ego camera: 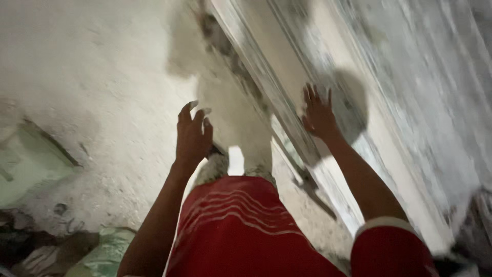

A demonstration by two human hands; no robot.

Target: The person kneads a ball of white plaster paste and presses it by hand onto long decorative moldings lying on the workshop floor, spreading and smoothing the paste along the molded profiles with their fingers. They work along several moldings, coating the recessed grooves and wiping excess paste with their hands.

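My left hand (pixel 192 134) hangs in the air above a dusty white floor (pixel 102 92), fingers loosely curled and apart, holding nothing. My right hand (pixel 318 115) is spread with its fingers apart, flat against or just over a pale door or wall panel (pixel 353 77); whether it touches is unclear in the blur. A long pale metal frame strip (pixel 266 87) runs diagonally between my two hands. My red shirt with white stripes (pixel 241 225) fills the bottom of the view.
A greenish flat slab (pixel 25 164) lies at the left. Dark debris and a pale green sack (pixel 102 254) sit at the bottom left. A rough grey wall (pixel 441 77) stands at the right.
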